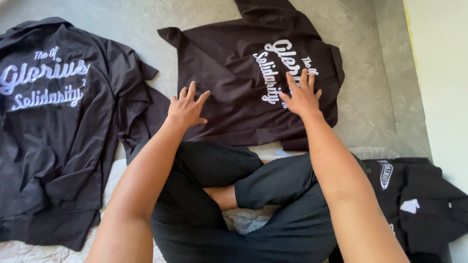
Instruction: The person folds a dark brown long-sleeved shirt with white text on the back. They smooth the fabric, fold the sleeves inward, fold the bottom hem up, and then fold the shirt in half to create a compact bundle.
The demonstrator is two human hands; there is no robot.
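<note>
A black shirt (234, 63) with white lettering on its back lies spread on the grey floor in front of my crossed legs. My left hand (186, 107) rests flat on its near left part, fingers spread. My right hand (302, 95) presses flat on the lettering at the right, fingers apart. Neither hand holds anything.
A second black shirt (53, 122) with white lettering lies spread at the left. A folded black garment (419, 199) with a white tag sits at the lower right. A pale wall (443, 73) runs along the right. I sit on a light patterned mat (29, 251).
</note>
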